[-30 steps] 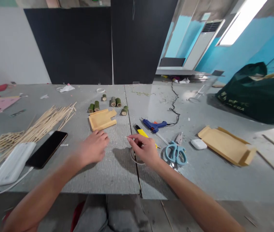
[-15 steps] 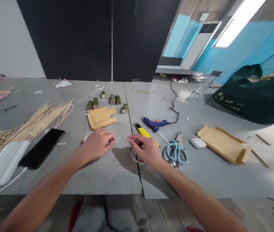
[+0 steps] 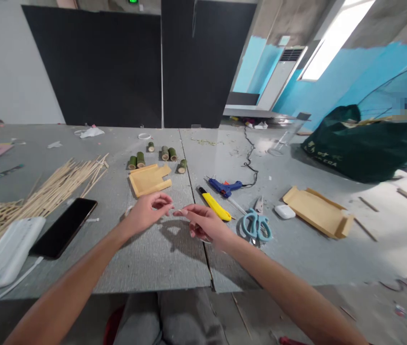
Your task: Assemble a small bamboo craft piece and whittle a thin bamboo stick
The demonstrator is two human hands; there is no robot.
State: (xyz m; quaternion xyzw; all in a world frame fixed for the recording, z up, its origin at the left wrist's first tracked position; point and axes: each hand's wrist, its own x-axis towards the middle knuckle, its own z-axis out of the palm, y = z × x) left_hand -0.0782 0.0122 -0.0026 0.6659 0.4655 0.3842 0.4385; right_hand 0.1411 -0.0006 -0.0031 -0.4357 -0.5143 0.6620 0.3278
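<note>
My left hand (image 3: 152,209) is over the middle of the grey table, its thumb and forefinger pinched together at the tips. Facing it, almost fingertip to fingertip, my right hand (image 3: 203,222) pinches too. Whatever lies between the fingers is too small to make out. Just behind my left hand sits a folded tan cardboard tray (image 3: 149,179). A yellow utility knife (image 3: 215,203) lies beyond my right hand, with light-blue scissors (image 3: 257,225) to its right. Part of a white ring shows under my right hand, and another round white piece is half hidden by my left wrist.
Short green bamboo pieces (image 3: 140,159) stand behind the tray. A blue glue gun (image 3: 225,186) trails a black cord. Thin wooden sticks (image 3: 55,187), a phone (image 3: 64,227) and a white power bank (image 3: 8,254) lie left. To the right are an earphone case (image 3: 284,212) and another cardboard tray (image 3: 316,211).
My hands have come together, the right moving left until the fingertips nearly meet. The fingers of my right hand have spread a little below. The view has tilted up and shifted right.
</note>
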